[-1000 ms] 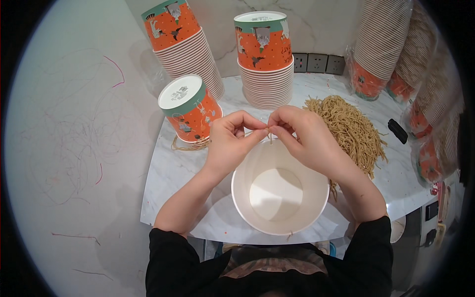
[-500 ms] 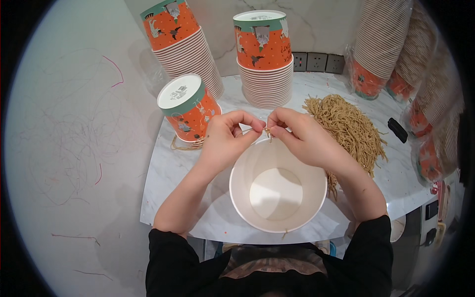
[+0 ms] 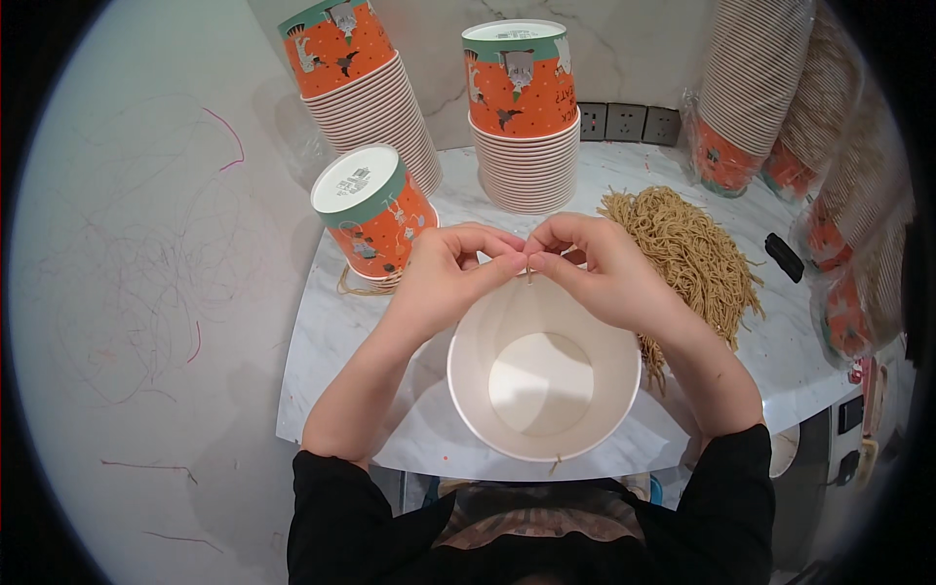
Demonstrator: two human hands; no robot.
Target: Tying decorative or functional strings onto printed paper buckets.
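A large white paper bucket (image 3: 616,361) stands with its mouth up in front of me on the marble-patterned table. At its far rim, my left hand (image 3: 450,268) and my right hand (image 3: 604,268) meet with fingertips pinched on a thin tan cord (image 3: 529,274). A short piece of that cord hangs just inside the rim, below my fingertips; the rest of it is hidden by my fingers. Another short tan cord end (image 3: 557,462) pokes out at the bucket's near rim. Beside my right hand lies a heap of tan cords (image 3: 697,263).
An upside-down orange and green bucket (image 3: 375,219) stands behind my left hand, with cord around its base. Two taller bucket stacks, one on the left (image 3: 361,97) and one in the middle (image 3: 526,117), rise behind. Plastic-wrapped stacks (image 3: 756,88) and a black object (image 3: 783,256) are at right.
My fingertips have drawn together over the far rim, and the cord there now hangs down inside it. The bucket has shifted very slightly to the left.
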